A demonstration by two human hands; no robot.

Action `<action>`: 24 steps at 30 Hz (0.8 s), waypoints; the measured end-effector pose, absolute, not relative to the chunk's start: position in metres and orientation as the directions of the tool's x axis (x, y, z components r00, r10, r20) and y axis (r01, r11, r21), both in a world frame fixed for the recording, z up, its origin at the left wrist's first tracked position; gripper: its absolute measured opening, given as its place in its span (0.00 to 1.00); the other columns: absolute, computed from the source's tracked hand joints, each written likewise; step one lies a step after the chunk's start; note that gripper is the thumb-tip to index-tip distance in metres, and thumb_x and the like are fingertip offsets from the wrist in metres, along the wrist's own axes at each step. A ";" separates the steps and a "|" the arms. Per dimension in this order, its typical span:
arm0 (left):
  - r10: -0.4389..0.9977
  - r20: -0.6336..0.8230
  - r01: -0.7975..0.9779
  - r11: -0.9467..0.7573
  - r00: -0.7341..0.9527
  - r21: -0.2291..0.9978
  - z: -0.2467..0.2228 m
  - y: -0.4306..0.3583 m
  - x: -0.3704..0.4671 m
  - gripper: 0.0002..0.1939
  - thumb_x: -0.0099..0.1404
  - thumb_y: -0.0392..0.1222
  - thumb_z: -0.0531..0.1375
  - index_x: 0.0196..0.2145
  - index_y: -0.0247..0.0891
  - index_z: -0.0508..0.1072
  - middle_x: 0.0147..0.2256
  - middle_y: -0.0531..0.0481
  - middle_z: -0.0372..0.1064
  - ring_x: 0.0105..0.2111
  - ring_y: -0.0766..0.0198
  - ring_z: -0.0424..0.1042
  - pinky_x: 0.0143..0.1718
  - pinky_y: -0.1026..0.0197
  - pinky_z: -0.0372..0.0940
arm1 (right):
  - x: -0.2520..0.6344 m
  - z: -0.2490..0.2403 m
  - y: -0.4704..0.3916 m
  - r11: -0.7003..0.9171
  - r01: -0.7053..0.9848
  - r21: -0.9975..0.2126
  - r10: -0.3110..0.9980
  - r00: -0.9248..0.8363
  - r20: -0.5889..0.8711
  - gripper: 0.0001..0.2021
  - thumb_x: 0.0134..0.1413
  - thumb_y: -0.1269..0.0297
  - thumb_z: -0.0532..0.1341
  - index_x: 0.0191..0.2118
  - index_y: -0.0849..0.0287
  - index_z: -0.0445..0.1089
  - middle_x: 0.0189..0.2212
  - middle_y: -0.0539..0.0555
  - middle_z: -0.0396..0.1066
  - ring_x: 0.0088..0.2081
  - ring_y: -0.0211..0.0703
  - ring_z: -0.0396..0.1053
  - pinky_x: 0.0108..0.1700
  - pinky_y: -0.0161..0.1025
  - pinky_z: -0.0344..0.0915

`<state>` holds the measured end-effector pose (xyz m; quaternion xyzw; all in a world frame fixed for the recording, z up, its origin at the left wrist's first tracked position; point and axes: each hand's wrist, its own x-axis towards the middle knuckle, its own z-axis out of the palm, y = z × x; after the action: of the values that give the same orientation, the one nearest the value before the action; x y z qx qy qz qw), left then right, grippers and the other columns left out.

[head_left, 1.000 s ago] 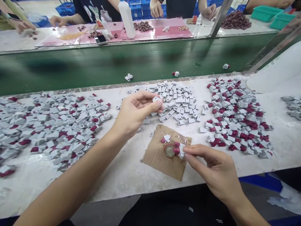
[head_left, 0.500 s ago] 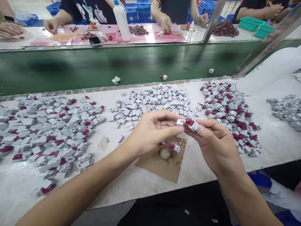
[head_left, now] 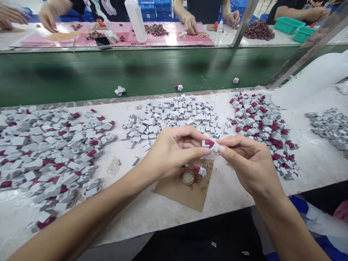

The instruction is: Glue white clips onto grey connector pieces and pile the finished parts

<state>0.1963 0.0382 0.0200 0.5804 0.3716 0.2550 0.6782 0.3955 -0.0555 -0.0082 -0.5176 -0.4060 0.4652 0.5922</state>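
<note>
My left hand (head_left: 171,150) pinches a small light-grey plastic block (head_left: 205,143) between thumb and fingers. In the fingertips of my right hand (head_left: 247,159) is a maroon-and-grey plastic piece (head_left: 215,146). The two parts meet, the maroon end against the grey block; how deeply they fit I cannot tell. Below the hands, a round bottle cap (head_left: 188,177) with pale contents sits on a brown cardboard square (head_left: 182,197). Another maroon-and-grey piece (head_left: 202,171) lies beside the cap. Behind my hands spreads a heap of loose grey blocks (head_left: 174,117).
Grey-and-maroon pieces form a big pile (head_left: 51,156) at left and another pile (head_left: 268,130) at right. Grey parts (head_left: 330,125) lie far right, past a thick white tube (head_left: 307,85). A green belt (head_left: 152,67) carries three small pieces. Co-workers' hands work beyond it, near a metal post (head_left: 246,23).
The maroon-and-grey piece and the grey block, apart before, now touch. My right hand has come left towards my left hand. Pieces on the belt appear further left as the view shifts slightly.
</note>
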 end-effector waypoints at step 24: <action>0.994 -0.096 0.649 0.042 0.047 0.760 -0.005 0.266 0.183 0.10 0.62 0.32 0.74 0.36 0.40 0.77 0.35 0.48 0.79 0.36 0.57 0.78 0.39 0.58 0.70 | 0.362 0.012 0.227 -0.060 0.462 -0.885 0.996 0.086 -0.023 0.08 0.70 0.70 0.69 0.36 0.56 0.74 0.36 0.59 0.83 0.38 0.53 0.86 0.47 0.53 0.85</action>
<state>0.1834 0.2657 -0.0047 0.6419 0.6399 0.2585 0.3340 0.3618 0.2268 0.0122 -0.6346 -0.5743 0.3569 0.3743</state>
